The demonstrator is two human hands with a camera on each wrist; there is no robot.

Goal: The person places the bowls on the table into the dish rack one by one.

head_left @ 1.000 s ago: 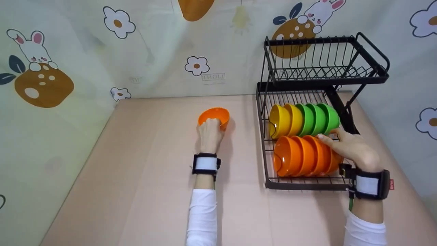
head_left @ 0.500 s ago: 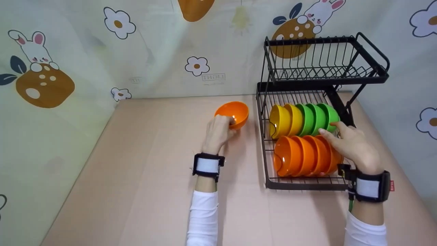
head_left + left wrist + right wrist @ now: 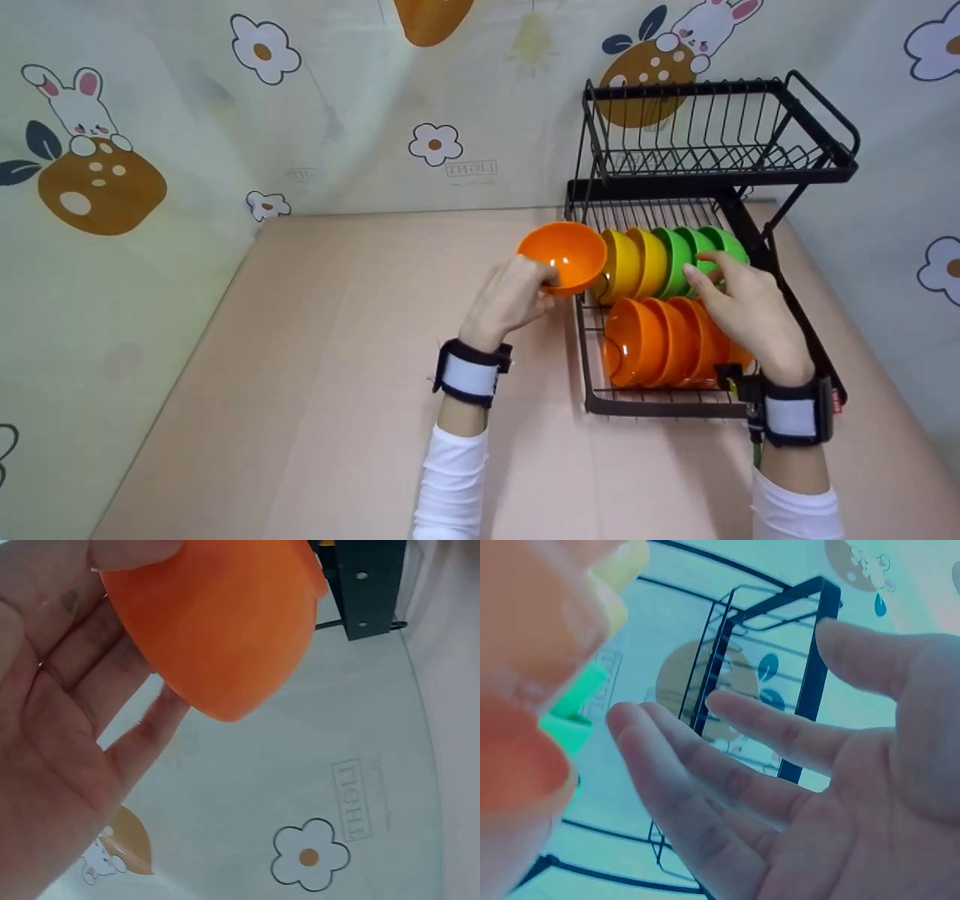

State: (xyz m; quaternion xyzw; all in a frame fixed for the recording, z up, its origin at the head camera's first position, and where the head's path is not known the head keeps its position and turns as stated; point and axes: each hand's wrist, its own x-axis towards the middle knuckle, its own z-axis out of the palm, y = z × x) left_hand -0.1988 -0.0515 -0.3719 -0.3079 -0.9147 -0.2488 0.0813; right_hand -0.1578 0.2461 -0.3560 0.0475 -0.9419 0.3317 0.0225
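My left hand (image 3: 510, 296) pinches an orange bowl (image 3: 574, 251) by its near rim, thumb outside and fingers inside. The bowl is raised and tilted, overlapping the left edge of the dish rack in the head view; its outside fills the top of the left wrist view. Over the rack's right part hovers my right hand (image 3: 750, 307), fingers spread and loosely bent, holding nothing. Below it stands a row of orange bowls (image 3: 630, 341) on edge. Behind them, yellow bowls (image 3: 619, 262) and green bowls (image 3: 675, 259) form a second row, partly covered by the right hand's fingers.
The black two-tier dish rack (image 3: 660, 409) stands at the right of the pale table (image 3: 337, 337). Its upper tier (image 3: 727, 178) overhangs the back of the lower one. A printed curtain (image 3: 337, 112) hangs behind and at both sides.
My left hand has lifted the orange bowl off the table and carried it right, to the rack's left edge. My right hand has risen slightly and shifted left, away from the orange bowls.
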